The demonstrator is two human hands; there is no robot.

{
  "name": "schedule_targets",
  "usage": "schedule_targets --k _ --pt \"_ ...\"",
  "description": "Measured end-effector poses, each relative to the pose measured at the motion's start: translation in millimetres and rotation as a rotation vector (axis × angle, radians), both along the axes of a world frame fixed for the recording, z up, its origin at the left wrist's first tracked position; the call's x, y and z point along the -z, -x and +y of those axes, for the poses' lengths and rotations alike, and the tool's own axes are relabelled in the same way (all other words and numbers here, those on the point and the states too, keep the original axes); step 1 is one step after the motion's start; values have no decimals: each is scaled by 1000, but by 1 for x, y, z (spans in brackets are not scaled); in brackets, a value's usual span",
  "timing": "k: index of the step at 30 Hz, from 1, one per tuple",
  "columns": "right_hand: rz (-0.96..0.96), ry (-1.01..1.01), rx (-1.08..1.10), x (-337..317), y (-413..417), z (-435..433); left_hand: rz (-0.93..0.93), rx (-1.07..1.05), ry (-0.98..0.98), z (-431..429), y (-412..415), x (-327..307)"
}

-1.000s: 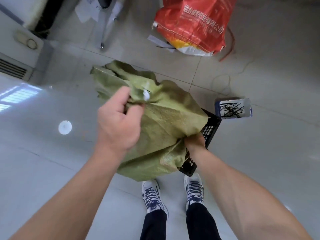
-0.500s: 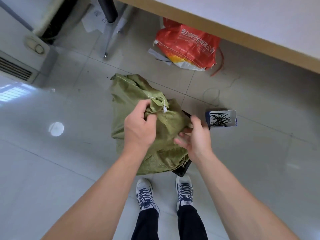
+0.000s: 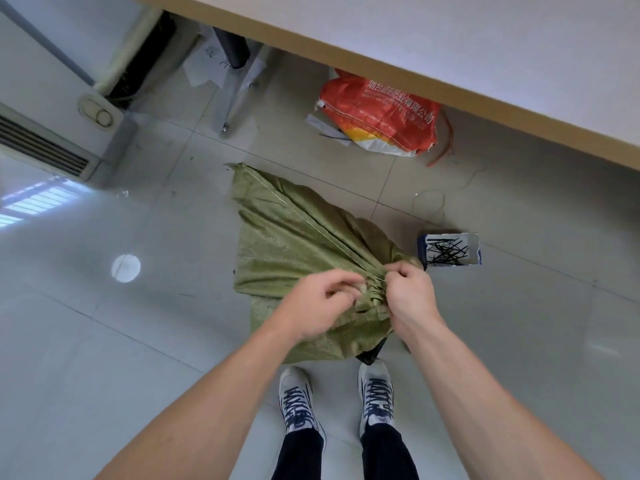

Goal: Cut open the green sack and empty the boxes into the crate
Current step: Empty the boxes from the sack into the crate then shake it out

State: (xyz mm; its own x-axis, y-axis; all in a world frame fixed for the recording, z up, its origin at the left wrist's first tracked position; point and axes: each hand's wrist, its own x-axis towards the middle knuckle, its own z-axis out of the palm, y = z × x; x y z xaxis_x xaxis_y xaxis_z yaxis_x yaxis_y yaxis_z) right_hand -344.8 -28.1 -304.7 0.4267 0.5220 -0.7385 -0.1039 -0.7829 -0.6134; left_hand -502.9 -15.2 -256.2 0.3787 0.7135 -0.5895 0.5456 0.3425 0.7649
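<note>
Both hands pinch the sack's bunched neck: left hand from the left, right hand from the right. The sack lies over a black crate on the floor, just beyond the shoes. A small box stands right.

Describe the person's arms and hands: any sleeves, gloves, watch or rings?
Both forearms are bare up to the frame edge, with no sleeve in view. The left hand and right hand wear no gloves, and no watch, wristband or ring is visible. Nothing else is worn on the arms.
</note>
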Motion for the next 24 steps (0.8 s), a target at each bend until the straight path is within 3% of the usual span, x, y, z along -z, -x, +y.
schedule_targets --k 6,12,17,20,22,24 --pt "-68 17 102 20 -33 -27 191 -670 -166 62 47 27" --pt "-12 0 109 23 -50 -35 367 -862 -49 121 91 66" --pt "40 -48 145 28 -48 -22 630 -1044 46 119 111 96" --pt "57 -39 233 33 -50 -17 426 -1221 137 107 123 109" --pt "78 -36 256 33 -50 -15 299 -1137 159 107 124 110" --pt "73 -44 253 32 -49 -13 308 -1052 162 112 120 111"
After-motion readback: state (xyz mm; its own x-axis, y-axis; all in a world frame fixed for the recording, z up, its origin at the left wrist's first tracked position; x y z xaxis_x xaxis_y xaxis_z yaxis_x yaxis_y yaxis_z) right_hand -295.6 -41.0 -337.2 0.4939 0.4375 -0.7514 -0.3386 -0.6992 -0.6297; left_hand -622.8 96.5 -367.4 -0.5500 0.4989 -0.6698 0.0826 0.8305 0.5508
